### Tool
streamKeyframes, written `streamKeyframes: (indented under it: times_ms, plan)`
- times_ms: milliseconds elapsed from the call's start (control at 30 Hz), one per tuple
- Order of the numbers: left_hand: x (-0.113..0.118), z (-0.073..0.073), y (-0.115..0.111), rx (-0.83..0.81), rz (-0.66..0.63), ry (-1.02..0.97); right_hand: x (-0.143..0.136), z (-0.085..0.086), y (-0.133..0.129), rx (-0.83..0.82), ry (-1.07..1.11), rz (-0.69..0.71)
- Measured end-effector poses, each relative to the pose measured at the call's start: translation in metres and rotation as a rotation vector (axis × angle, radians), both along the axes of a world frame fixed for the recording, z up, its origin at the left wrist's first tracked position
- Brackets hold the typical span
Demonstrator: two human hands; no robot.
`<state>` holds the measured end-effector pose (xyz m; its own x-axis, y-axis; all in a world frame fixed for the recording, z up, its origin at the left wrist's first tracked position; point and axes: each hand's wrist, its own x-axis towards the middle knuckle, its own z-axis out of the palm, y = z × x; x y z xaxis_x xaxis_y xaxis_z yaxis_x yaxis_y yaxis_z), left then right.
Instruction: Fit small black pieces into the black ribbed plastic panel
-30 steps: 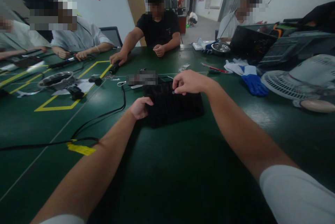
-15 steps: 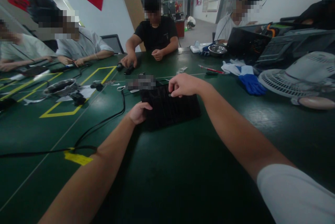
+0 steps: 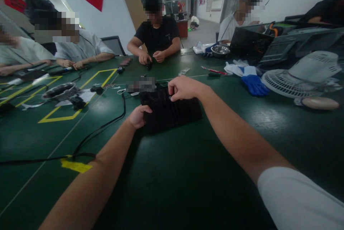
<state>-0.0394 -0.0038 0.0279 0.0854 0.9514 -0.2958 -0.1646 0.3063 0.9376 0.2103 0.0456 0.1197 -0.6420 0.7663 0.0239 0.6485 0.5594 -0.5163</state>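
Observation:
A flat black panel [image 3: 172, 113] lies on the green table, slightly turned. My left hand [image 3: 139, 116] grips its left edge, thumb on top and the other fingers hidden. Over the panel's far middle part, my right hand [image 3: 180, 88] is closed in a pinch; something small and pale shows at its fingertips, too small to name. Just beyond the panel's far left corner is a dark object [image 3: 139, 85], partly blurred out, with a white loop beside it.
A black cable [image 3: 100, 128] with a yellow tag runs at the left. A metal ring-shaped part [image 3: 60, 91] rests farther left. At the right are blue-and-white gloves [image 3: 252, 81], a white fan [image 3: 298, 76] and a steel bowl [image 3: 220, 51]. Several people sit around the table [image 3: 172, 187].
The view has shifted a little, moving everything slightly left. Both my hands stay at the same places on the panel. Across the table, a person's hand has moved toward their other hand.

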Motion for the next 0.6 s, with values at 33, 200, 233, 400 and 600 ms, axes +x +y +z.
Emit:
streamKeyframes:
  times_ms: [33,200,233,400,600]
  plan:
    - [0.0002,0.0004,-0.0001,-0.005,0.005,0.007,-0.0008,-0.0009,0.0002,0.033,-0.007,-0.005]
    - [0.0030,0.0028,-0.0005,0.006,-0.004,0.020,-0.0039,-0.0033,-0.0003,0.187,-0.048,-0.048]
    - [0.0035,0.0030,-0.0003,0.007,-0.008,0.020,-0.0041,-0.0034,-0.0004,0.197,-0.055,-0.054]
    - [0.0050,0.0021,0.0020,-0.033,0.014,-0.009,-0.0039,-0.0047,0.0005,0.224,-0.062,-0.045]
    - [0.0088,0.0036,0.0007,-0.051,0.007,-0.092,-0.0042,-0.0027,-0.0008,0.190,-0.055,-0.055]
